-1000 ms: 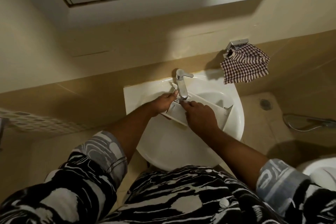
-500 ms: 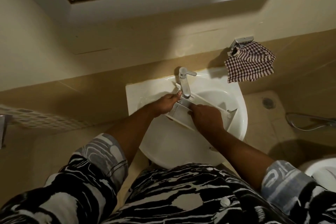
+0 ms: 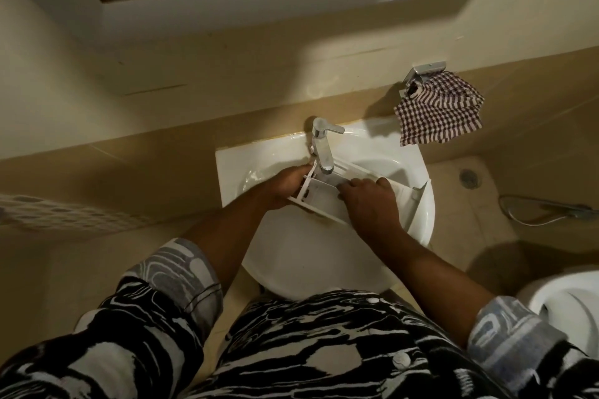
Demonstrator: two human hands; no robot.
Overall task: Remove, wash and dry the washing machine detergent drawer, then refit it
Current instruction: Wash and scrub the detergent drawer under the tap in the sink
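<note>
We held the white detergent drawer (image 3: pixel 324 201) in both hands: the left hand (image 3: pixel 285 186) gripped its left end, fingers curled round the end wall, and the right hand (image 3: pixel 368 204) lay across its middle, fingers pressed down over the far rim. The drawer sat inside the white sink (image 3: pixel 324 256), across the bowl and directly beneath the chrome tap (image 3: pixel 322 147). The spout overhung the drawer's rear compartment, so the tap blocked any straight lift at that spot. A checked cloth (image 3: pixel 439 112) hung from a metal wall holder (image 3: pixel 424 73) above the sink's right shoulder, well apart from the drawer. A toilet (image 3: pixel 567 308) stood at lower right, and a hose (image 3: pixel 544 210) lay on the floor beyond the sink. We noted bare basin between the drawer and our body. The drawer's long axis ran left to right, angled slightly away at the right, with its front panel (image 3: pixel 421 191) near the sink's right rim and open compartments facing up.
</note>
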